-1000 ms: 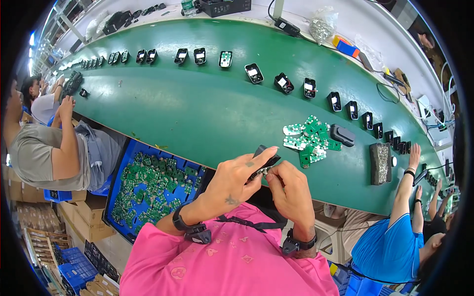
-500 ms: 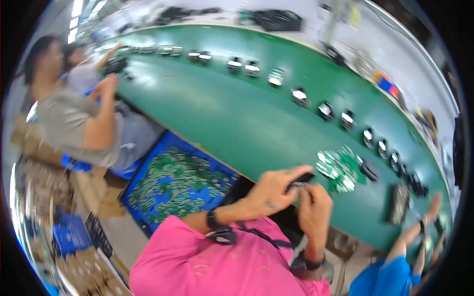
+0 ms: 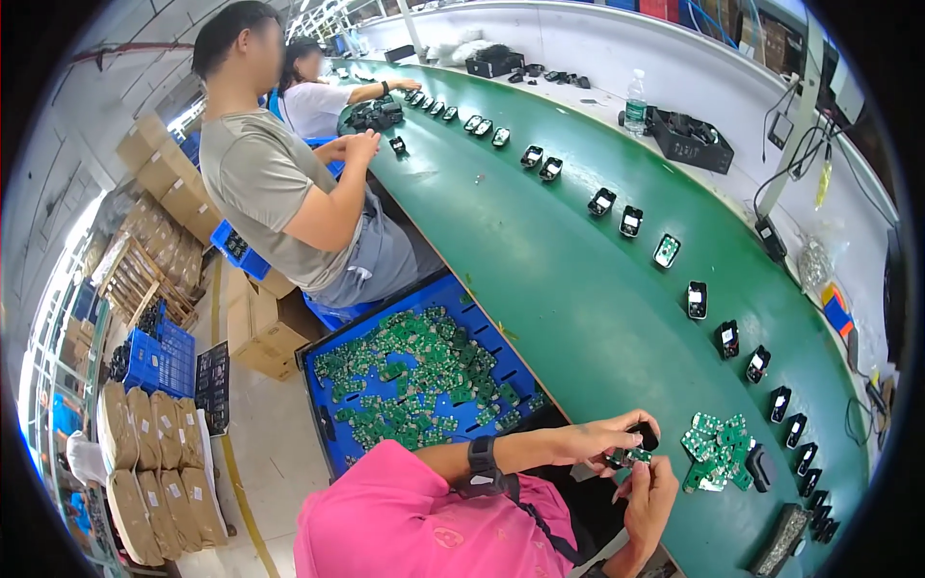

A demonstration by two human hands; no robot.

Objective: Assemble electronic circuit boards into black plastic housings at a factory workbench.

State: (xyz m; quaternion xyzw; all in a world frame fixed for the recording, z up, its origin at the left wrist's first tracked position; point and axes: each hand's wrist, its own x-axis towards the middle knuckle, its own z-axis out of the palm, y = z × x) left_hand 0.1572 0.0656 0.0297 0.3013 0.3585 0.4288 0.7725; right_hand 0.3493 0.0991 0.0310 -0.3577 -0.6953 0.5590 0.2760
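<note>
Left hand [image 3: 599, 442] grips black casing [image 3: 646, 433], right hand [image 3: 649, 497] pinches green board [image 3: 631, 457] between both hands; keep it square, edges only

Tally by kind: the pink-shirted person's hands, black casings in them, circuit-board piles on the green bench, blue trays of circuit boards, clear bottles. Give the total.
Left hand, right hand: 2 hands
Black casing: 1
Circuit-board pile: 1
Blue tray: 1
Clear plastic bottle: 1
Total: 6
</note>
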